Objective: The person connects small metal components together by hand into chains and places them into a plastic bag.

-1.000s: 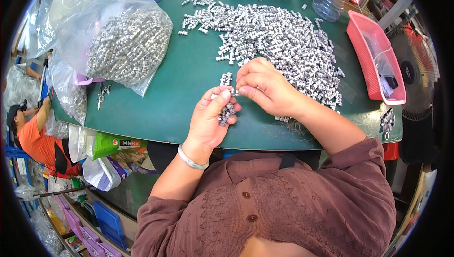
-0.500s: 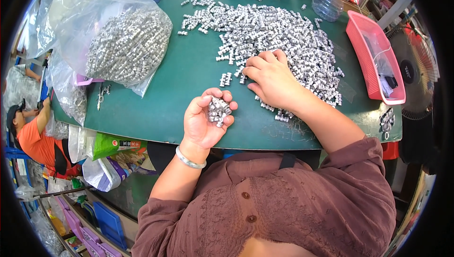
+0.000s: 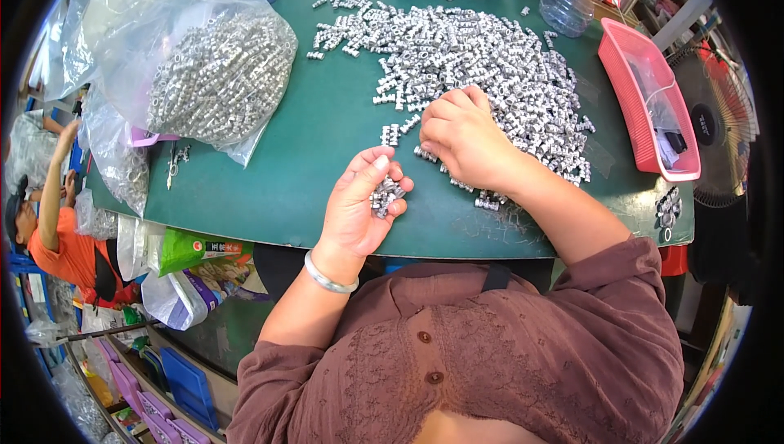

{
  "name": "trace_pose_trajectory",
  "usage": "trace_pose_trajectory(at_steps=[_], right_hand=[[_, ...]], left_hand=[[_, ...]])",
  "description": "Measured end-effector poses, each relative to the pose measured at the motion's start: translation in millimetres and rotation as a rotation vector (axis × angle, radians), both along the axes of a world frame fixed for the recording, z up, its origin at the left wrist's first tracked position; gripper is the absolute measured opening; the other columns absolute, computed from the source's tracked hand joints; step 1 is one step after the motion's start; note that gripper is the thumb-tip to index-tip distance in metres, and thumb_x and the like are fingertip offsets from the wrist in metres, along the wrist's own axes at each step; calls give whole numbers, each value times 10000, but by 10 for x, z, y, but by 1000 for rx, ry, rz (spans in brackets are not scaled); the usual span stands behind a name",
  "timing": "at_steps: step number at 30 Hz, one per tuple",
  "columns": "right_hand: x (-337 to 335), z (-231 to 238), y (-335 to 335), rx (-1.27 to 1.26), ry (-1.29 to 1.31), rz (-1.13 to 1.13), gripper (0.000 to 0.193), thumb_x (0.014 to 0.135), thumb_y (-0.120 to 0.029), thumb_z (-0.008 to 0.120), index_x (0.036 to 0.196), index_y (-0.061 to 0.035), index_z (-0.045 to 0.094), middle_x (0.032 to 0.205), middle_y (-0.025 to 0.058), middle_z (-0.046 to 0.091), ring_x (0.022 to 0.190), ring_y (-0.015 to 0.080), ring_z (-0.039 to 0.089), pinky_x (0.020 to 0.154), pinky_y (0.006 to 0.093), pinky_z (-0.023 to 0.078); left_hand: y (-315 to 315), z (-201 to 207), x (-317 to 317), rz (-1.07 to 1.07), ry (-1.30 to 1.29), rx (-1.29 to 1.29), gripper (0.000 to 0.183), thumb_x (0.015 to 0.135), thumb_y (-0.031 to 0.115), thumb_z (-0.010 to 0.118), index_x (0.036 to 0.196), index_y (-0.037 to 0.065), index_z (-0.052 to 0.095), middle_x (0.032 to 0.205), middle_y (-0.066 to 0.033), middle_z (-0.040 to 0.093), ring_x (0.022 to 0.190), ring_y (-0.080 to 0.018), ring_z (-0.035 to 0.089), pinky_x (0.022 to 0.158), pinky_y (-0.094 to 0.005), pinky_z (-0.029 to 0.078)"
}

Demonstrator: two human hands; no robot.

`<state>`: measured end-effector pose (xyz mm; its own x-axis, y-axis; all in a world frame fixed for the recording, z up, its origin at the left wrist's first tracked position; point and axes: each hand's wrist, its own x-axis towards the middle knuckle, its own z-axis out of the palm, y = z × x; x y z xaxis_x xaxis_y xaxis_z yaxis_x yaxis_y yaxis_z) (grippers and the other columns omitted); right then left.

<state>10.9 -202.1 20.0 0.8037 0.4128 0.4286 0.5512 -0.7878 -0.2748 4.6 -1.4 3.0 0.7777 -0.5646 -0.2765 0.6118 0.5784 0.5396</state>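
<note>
Illumination was bright and diffuse over the table (image 3: pixel 335 105), the hands (image 3: pixel 347 214) registered clearly, pale glare marked the clear plastic bag (image 3: pixel 214 68), and fisheye distortion bent straight edges toward the black vignetted rim.

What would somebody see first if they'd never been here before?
Probably the big pile of silvery bits on the green table, with the right hand at its near edge. The left hand cups a few bits in front. Next come the bulging clear bag on the left and the pink basket on the right.
</note>
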Motion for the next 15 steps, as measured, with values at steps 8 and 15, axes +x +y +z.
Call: trace_pose_trajectory(at_steps=[8,15], right_hand=[[-55,88,-16,-66,50,31,152,698,-186,688,763,-63,628,926,47,547,984,235,460,898,425,291],[-56,84,19,-26,8,104,107,688,-131,663,746,-59,609,903,43,550,969,239,472,886,418,304]], left_hand=[[-41,40,-28,41,-45,164,179,890,141,552,1053,73,520,795,-38,557,725,-175,564,476,-223,398],[-78,90,-46,45,-41,203,198,887,150,559,1061,67,514,795,-44,557,722,-176,567,476,-222,402]])
